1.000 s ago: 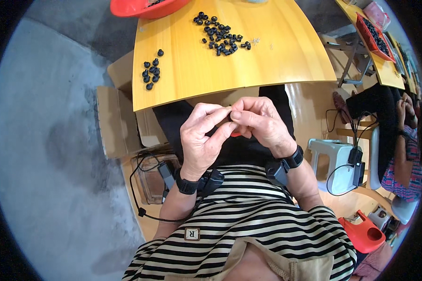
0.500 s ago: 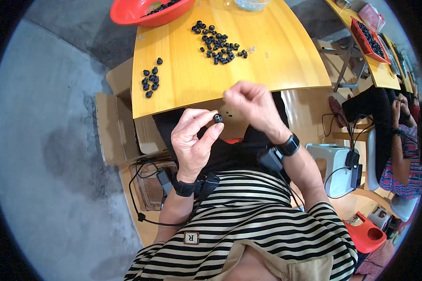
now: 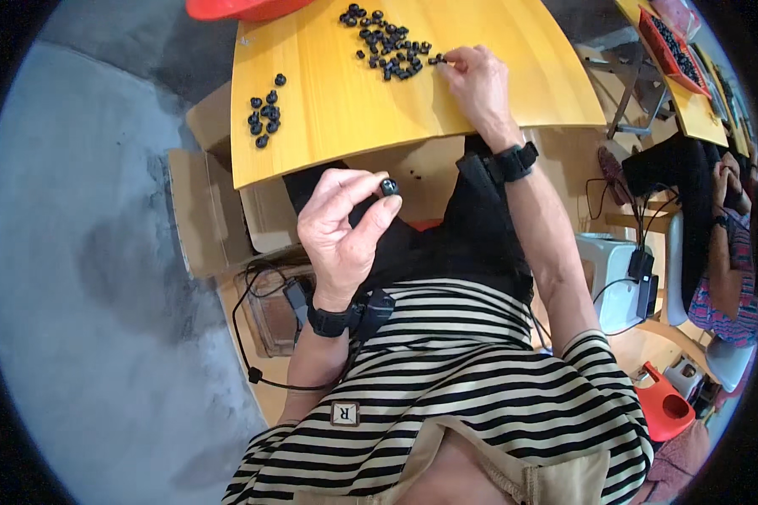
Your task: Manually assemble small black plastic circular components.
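Observation:
Between thumb and fingertips, my left hand (image 3: 343,223) pinches a small black round plastic part (image 3: 388,187) in front of the table edge. A light mark shows on its end. My right hand (image 3: 477,84) rests on the yellow table, fingers drawn together at the right end of a loose pile of small black parts (image 3: 387,49). A black piece (image 3: 435,60) lies against those fingertips; what they hold, if anything, is hidden. Farther left, several black knob-shaped parts (image 3: 269,118) lie in a separate group.
A red basin (image 3: 248,8) stands at the table's far left edge. Below the table's left side is an open cardboard box (image 3: 210,219). At right are a white stool (image 3: 611,278), black cables, another person's hands (image 3: 727,181), and a red tray (image 3: 674,52) of black parts.
My right hand has moved away from near the left hand and out onto the table, at the pile's right end. The left hand still pinches its black part. The view has tilted slightly.

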Demonstrator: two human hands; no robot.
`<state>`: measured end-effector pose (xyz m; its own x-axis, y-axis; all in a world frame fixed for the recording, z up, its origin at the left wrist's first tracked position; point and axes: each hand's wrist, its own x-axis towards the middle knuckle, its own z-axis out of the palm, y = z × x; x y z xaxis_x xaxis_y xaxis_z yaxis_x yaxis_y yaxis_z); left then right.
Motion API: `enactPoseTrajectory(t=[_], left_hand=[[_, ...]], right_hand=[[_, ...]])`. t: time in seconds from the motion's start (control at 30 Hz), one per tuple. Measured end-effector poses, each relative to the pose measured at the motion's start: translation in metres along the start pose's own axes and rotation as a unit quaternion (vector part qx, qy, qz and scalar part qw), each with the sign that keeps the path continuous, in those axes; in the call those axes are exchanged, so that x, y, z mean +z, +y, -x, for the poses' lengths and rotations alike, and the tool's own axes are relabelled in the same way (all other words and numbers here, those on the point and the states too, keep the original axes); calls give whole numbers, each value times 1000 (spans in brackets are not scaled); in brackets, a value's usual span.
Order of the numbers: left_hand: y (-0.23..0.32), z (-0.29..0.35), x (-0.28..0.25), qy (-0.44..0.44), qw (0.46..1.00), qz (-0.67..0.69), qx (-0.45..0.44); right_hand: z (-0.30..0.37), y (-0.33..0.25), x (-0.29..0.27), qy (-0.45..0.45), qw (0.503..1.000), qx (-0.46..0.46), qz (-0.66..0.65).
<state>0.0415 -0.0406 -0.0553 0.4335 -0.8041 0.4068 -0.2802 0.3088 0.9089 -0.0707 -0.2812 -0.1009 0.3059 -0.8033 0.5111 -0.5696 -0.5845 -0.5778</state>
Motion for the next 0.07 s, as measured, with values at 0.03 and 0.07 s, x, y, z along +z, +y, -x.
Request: enactPoseTrajectory(t=[0.03, 0.07], left_hand=[[0, 1, -1, 4, 1000, -2, 1], [-1, 1, -2, 6, 1000, 4, -2]], right_hand=[[-2, 1, 1, -2, 1000, -11, 9], [-2, 4, 4, -5, 1000, -4, 21]])
